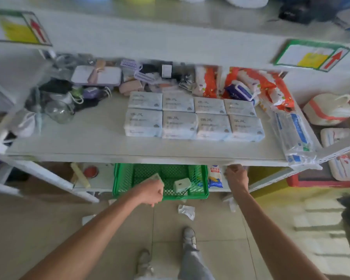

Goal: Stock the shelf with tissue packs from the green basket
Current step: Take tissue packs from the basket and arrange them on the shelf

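Right now the left hand (152, 191) is down in the green basket (121, 178), which sits on the low shelf under the main shelf (89, 142). Its fingers are curled shut around a small pale green tissue pack (157, 177). One more small pack (181, 184) lies loose on the basket floor, just beside that hand. The right hand (236, 176) is up at the front edge of the main shelf, fingers folded over the lip as if to hold on. I cannot tell if it has anything else in it.

Eight big tissue packs (192, 116) sit on the main shelf in two neat rows, touching each other.

What could go wrong? The main shelf hangs right over the basket, so the pack or the knuckles could bump its underside on the way up. The pack is small and only partly in the fist, so it might slip and drop to the floor, where a scrap of paper (186, 211) lies near the shoes. The long plastic bag (295, 134) sticks out over the shelf corner and could get knocked off.

The big packs have two dark printed characters on top, too blurry to read. Two shelf signs (311, 55) show red arrows on yellow, but their small words are too blurry as well
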